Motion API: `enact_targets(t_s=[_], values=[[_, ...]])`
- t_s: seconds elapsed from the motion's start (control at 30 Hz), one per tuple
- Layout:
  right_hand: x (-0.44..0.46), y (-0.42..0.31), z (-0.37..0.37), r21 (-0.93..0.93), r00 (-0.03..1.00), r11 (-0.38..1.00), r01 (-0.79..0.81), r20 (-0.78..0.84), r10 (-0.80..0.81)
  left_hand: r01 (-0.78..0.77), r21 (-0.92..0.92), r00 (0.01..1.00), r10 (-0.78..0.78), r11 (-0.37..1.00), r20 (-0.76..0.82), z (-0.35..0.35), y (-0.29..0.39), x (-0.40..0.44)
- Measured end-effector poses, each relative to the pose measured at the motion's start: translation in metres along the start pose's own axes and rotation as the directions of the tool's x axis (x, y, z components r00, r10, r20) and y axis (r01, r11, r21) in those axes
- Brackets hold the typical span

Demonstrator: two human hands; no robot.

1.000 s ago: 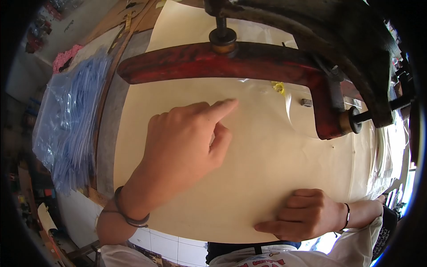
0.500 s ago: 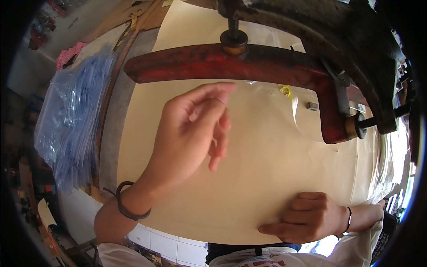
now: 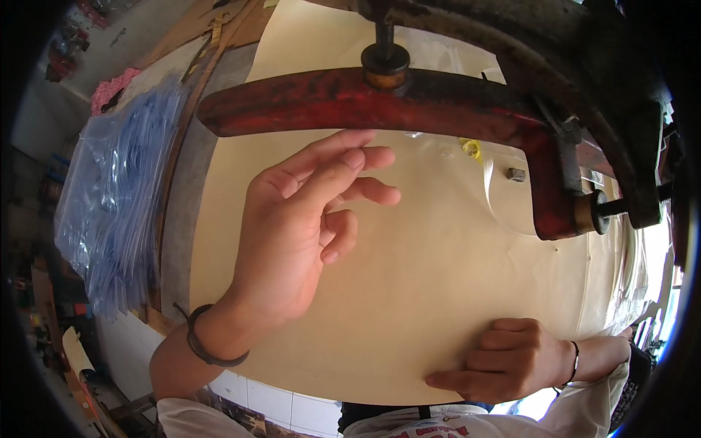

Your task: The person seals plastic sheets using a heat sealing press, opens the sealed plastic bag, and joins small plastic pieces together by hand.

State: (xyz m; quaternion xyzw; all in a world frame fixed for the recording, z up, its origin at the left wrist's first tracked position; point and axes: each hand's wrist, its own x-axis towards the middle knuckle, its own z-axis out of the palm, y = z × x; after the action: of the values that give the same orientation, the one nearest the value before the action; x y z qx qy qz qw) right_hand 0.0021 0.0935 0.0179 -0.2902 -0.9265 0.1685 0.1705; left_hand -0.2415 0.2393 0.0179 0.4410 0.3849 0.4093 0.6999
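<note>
My left hand is raised above the beige sheet, palm turned inward. Its fingers are loosely bent and apart, with nothing between them. The fingertips appear just below the long red arm of a metal machine; whether they touch it I cannot tell. My right hand rests on the sheet near the front edge, fingers curled in and index finger pointing left. The underside of that hand is hidden, so anything inside it is out of sight.
A stack of clear bluish plastic sleeves lies at the left. A small dark metal block and a yellow ring-shaped item sit on the sheet's far right. The machine's dark frame arches over the upper right.
My left hand has shifted slightly left, and its fingers have spread apart and uncurled somewhat. My right hand stays in place. The view has moved slightly.
</note>
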Motion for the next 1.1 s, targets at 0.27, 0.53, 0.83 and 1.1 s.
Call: enact_targets(t_s=[0.27,0.53,0.83,1.1], values=[[0.0,-0.001,0.001,0.013,1.0,1.0,-0.01,-0.001,0.01,-0.037,0.07,0.997,0.041,0.997,-0.061,0.004,-0.001,0.005],[0.001,-0.002,0.002,0.004,1.0,1.0,-0.018,0.004,0.018,-0.073,0.085,0.993,0.08,0.994,-0.082,0.004,-0.005,0.01],[0.003,-0.003,0.004,-0.006,0.999,1.0,-0.03,-0.027,0.03,-0.056,0.067,0.994,0.062,0.996,-0.089,0.003,-0.006,0.011],[0.001,-0.002,0.003,0.008,0.999,1.0,-0.019,-0.035,0.019,-0.045,0.077,0.992,0.053,0.996,-0.111,0.009,-0.002,0.008]])
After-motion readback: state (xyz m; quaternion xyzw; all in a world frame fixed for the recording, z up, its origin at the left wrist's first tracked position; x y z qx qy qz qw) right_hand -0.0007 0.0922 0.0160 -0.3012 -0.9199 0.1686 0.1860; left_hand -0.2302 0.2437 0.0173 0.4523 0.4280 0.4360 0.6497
